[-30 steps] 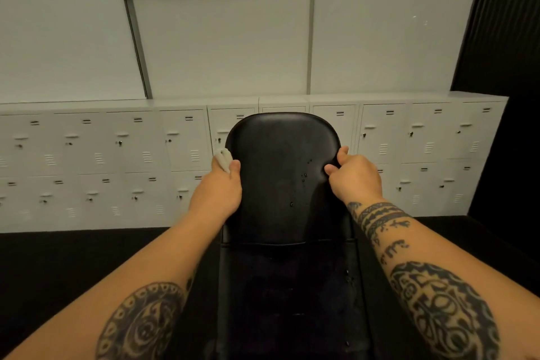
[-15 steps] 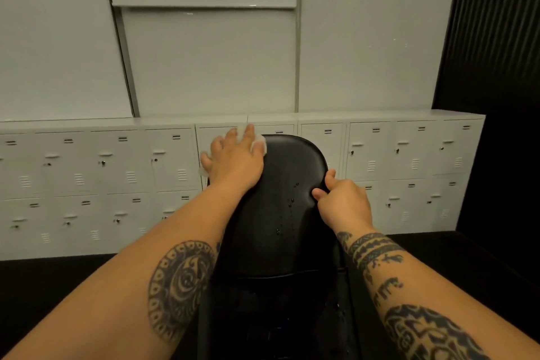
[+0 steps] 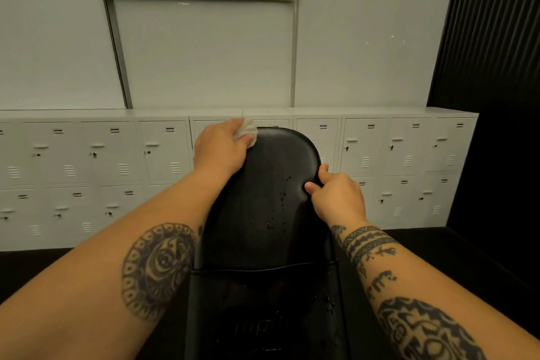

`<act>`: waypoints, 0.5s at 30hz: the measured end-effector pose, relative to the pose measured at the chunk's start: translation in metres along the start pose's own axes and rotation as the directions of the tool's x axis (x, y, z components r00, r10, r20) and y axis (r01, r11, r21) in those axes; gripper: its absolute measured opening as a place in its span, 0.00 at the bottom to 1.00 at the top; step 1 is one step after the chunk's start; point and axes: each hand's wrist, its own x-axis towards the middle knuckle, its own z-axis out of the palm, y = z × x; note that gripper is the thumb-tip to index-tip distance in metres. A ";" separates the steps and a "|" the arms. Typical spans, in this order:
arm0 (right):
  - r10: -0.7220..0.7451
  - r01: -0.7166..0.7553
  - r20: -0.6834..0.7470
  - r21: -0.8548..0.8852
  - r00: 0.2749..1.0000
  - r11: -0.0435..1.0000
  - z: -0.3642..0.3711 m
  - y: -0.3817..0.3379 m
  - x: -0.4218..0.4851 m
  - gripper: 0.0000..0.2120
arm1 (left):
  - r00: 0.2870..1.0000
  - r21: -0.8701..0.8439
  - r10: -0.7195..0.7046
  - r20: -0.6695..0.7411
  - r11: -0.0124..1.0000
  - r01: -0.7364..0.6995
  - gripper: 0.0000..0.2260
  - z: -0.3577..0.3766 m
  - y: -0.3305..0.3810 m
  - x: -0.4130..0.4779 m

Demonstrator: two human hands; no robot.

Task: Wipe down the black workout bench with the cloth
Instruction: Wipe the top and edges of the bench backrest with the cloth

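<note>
Centre: bench (image 3: 263, 228), tilted up, running near to far. At its far-left corner, left hand (image 3: 220, 147) bunches cloth (image 3: 248, 129), fingers curled over it. At right edge, right hand (image 3: 336, 198) grips bench, thumb on face. Likely: cloth soft, light, moulds to curve; bench firm, slick under droplets (image 3: 282, 193). Keep cloth wadded under palm, brace at edge.

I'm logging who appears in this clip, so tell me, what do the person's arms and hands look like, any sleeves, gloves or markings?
No sleeves or gloves show. The left hand and right hand are bare, no rings seen. The left forearm bears a round dark tattoo of ringed patterns. The right forearm has banded tattoos near the wrist, blocky marks and a large patterned piece.
</note>
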 end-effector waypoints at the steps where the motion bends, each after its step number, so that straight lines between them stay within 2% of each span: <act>1: 0.001 -0.001 0.002 0.004 1.000 1.000 0.000 0.001 0.000 0.28 | 0.997 0.050 0.072 0.017 0.996 -0.072 0.20 0.005 0.005 -0.002; 4: 0.001 -0.002 0.014 0.029 1.000 1.000 -0.001 0.003 0.001 0.28 | 0.939 0.067 0.323 0.116 0.941 -0.332 0.22 0.013 0.007 -0.023; 6: 0.004 -0.005 0.016 0.040 1.000 0.999 -0.001 0.003 0.000 0.28 | 0.909 0.056 0.398 0.124 0.912 -0.407 0.22 0.010 -0.008 -0.037; 8: 0.005 -0.006 0.017 0.047 1.000 0.999 0.000 0.003 0.000 0.28 | 0.902 0.095 0.427 0.061 0.897 -0.431 0.20 0.005 -0.024 -0.042; 10: 0.000 0.000 0.005 0.042 1.000 0.999 0.001 0.003 0.000 0.28 | 0.933 0.111 0.359 -0.034 0.929 -0.354 0.18 0.000 -0.025 -0.039; 13: -0.010 0.010 -0.002 0.007 1.000 1.000 0.002 0.004 0.001 0.28 | 0.990 0.090 0.090 -0.110 0.993 -0.081 0.16 0.002 0.002 -0.026; 15: -0.020 0.020 -0.002 -0.016 1.000 1.000 0.003 0.004 0.003 0.27 | 0.993 0.109 0.055 -0.102 0.993 -0.044 0.13 0.011 0.024 -0.018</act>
